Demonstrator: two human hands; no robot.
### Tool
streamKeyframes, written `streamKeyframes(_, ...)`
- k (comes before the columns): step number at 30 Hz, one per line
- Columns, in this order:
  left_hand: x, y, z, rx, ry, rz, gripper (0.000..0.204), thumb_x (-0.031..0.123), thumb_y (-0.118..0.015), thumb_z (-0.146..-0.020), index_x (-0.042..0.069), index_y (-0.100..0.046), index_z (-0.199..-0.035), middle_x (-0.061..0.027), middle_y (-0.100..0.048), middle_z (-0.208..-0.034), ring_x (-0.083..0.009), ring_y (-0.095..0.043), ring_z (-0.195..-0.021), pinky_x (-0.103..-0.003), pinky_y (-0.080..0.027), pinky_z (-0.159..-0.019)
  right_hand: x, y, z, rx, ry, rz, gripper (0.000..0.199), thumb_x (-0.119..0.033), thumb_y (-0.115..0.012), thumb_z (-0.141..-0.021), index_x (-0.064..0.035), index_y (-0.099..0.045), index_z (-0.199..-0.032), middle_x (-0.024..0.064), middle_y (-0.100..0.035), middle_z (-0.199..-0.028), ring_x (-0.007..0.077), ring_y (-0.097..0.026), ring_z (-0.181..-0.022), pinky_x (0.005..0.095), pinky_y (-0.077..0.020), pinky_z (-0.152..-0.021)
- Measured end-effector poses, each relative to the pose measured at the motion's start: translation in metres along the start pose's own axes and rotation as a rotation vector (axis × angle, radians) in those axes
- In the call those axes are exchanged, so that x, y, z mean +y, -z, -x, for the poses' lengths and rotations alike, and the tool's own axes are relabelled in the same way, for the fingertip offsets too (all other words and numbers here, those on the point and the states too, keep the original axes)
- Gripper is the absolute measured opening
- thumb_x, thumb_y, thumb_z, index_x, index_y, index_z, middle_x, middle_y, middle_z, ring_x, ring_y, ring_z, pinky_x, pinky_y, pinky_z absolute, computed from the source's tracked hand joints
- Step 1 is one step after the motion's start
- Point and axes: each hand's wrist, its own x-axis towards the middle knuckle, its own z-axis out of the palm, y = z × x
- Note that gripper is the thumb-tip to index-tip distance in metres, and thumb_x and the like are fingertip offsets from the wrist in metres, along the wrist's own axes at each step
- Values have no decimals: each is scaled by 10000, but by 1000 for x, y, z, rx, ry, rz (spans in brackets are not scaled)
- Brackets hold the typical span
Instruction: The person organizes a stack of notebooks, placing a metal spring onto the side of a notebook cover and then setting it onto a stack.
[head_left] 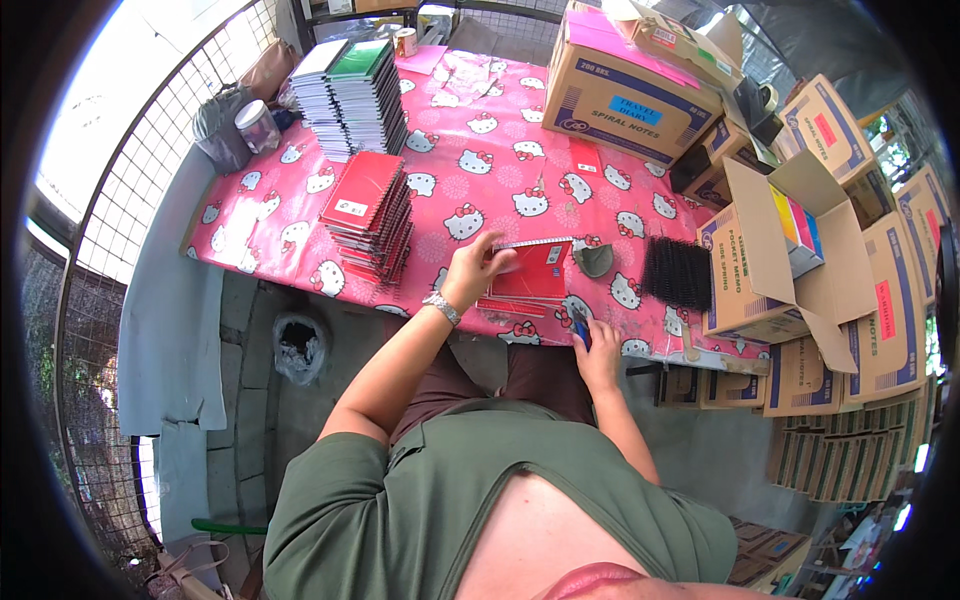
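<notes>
Close to the table's front edge lies a low pile of red spiral notebooks. My left hand, with a metal watch at its wrist, has its fingers bent around the upper left corner of the top notebook, by the coil. To the right of the pile, my right hand is closed around a small blue-handled tool. The tool's metal tip points away from me; its exact kind is partly hidden. Between the pile and some black coils sits a small grey-green dish-like object.
A tall stack of red notebooks stands left of my left hand. Behind it rise stacks of white-edged notebooks. Cardboard boxes line the back right, and an open carton stands at the right. Pink patterned cloth covers the table.
</notes>
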Motion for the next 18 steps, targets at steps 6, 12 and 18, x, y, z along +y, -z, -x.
streamKeyframes(6, -12, -5, -4, 184, -240, -35, 172, 130, -720, -888, 11, -655, -995, -111, -660, -810, -171, -633, -683, -298, -517, -629, -99, 36, -52, 176, 199, -259, 447, -214, -725, -814, -30, -633, -1211, 136, -613, -1111, 323, -558, -1062, 450, -423, -955)
streamKeyframes(12, -18, -2, 0, 180, -159, -54, 177, 130, -728, -883, 1, -683, -995, -102, -690, -796, -117, -636, -646, -277, -517, -608, -120, 78, -55, -96, 69, 377, 396, -275, -697, -768, -77, -674, -1111, 106, -622, -1054, 280, -564, -1052, 456, -412, -922)
streamKeyframes(18, -12, -12, 5, 196, -113, -21, 207, 90, -715, -836, 11, -705, -1027, -148, -714, -908, -252, -705, -781, -324, -553, -707, -144, 69, -79, 109, 314, -217, 437, -207, -726, -772, -45, -656, -1172, 104, -626, -1081, 293, -562, -1049, 437, -420, -939)
